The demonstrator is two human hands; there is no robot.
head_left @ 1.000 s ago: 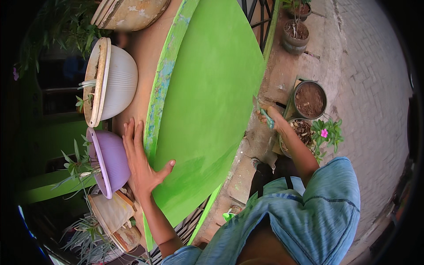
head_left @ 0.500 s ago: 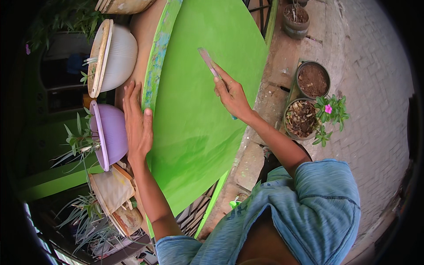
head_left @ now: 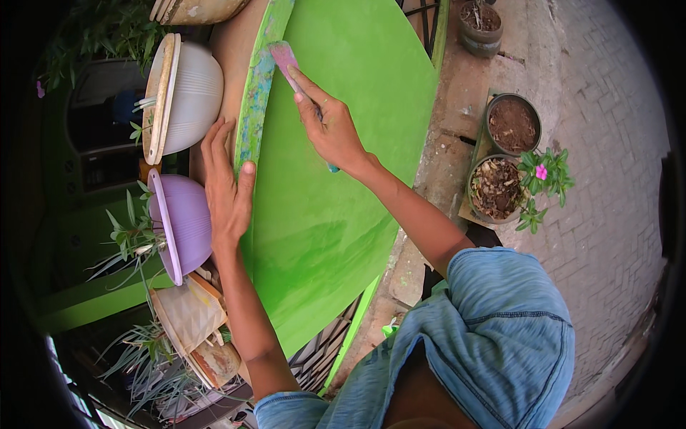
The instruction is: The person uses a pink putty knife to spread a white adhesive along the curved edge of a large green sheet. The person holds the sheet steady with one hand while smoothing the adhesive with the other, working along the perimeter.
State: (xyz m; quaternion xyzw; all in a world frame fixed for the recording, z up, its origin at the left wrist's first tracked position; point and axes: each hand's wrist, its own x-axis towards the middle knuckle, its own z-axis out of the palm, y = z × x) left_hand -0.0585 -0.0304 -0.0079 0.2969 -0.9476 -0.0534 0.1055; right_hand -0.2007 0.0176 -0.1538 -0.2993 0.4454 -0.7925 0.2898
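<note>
A flat scraper (head_left: 281,54) with a pinkish blade and teal handle end is in my right hand (head_left: 329,129), fingers closed round it. The blade's tip is at the peeling, blue-flecked green edge (head_left: 255,100) of a curved green wall (head_left: 336,236). My left hand (head_left: 227,196) lies open on that wall's top, thumb on the painted edge, fingers over the orange-brown ledge (head_left: 229,64). Just left of it sit a lilac pot (head_left: 187,222) and a white pot (head_left: 191,96), both with plants.
More planters (head_left: 186,314) line the ledge below, and another (head_left: 200,8) is above. To the right, pots of soil (head_left: 513,125), one with a pink flower (head_left: 541,171), stand on the concrete edge beside a paved path (head_left: 607,214). Metal grilles (head_left: 336,336) adjoin the wall.
My right hand has swung from beside the floor pots up and left across the green wall, bringing the scraper to the peeling edge. My left hand's thumb has drawn in onto that edge.
</note>
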